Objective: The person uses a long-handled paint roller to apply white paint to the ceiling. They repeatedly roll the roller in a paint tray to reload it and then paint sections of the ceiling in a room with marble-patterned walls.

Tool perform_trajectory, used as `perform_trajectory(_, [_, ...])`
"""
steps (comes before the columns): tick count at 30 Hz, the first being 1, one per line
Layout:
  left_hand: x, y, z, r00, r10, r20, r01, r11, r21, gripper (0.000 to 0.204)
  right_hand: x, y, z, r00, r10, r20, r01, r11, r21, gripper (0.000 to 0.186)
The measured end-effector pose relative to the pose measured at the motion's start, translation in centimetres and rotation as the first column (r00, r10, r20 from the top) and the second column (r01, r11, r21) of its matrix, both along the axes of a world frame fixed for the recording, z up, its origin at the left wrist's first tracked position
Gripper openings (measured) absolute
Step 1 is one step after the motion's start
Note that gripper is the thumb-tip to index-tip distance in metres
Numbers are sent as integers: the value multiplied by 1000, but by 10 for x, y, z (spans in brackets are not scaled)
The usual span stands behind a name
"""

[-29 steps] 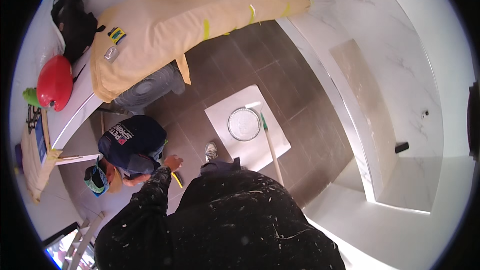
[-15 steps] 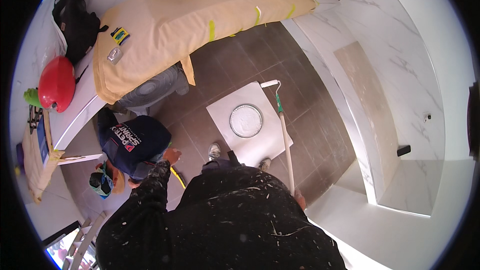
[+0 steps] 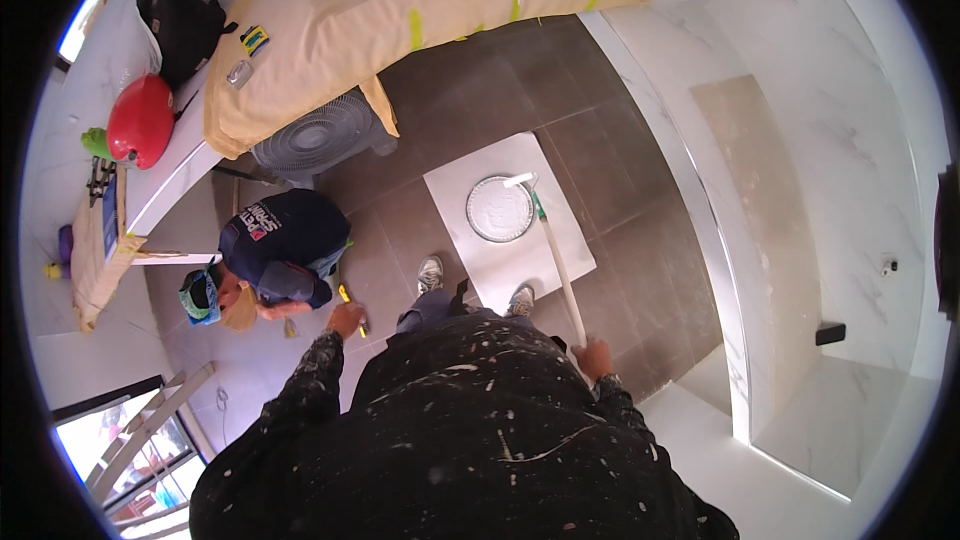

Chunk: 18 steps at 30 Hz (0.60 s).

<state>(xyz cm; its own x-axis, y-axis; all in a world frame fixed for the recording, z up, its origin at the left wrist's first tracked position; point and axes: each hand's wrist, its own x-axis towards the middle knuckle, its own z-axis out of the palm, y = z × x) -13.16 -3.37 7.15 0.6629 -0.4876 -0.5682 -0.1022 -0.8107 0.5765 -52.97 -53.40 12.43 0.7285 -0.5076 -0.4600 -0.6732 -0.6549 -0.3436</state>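
Note:
My right hand [image 3: 594,359] is closed around the lower part of a long pale pole [image 3: 562,280] with a green grip. At its far end is a white paint roller [image 3: 518,180], which overlaps the far side of a round tray of white paint [image 3: 497,217]. That tray sits on a white board [image 3: 520,270] on the floor. My left hand [image 3: 347,319] is held out to my left with its fingers not clearly shown. In the picture it partly covers a yellow and black tool [image 3: 344,293], which seems to lie on the floor beyond it.
A person [image 3: 290,235] in dark clothes crouches to my left. Farther off are a grey floor fan [image 3: 315,135] and a counter under a tan drop cloth [image 3: 330,10]. A red helmet-like object [image 3: 140,120] and black bag [image 3: 180,25] rest at left. Marble-look panels [image 3: 840,90] stand right.
The roller has moved from beside the board's far edge to over the paint tray. My left hand has swung over the yellow tool, away from the crouching person, whose head has risen.

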Motion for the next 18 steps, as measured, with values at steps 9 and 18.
perform_trajectory(9, [-175,-18,128,991,-31,128,28,999,27,32,15,-79,-86,992,16,-124,9,980,197,37])
perform_trajectory(18, [-258,-26,235,867,498,-31,-461,823,332,25,17,-84,-148,990,-100,-98,127,935,332,31])
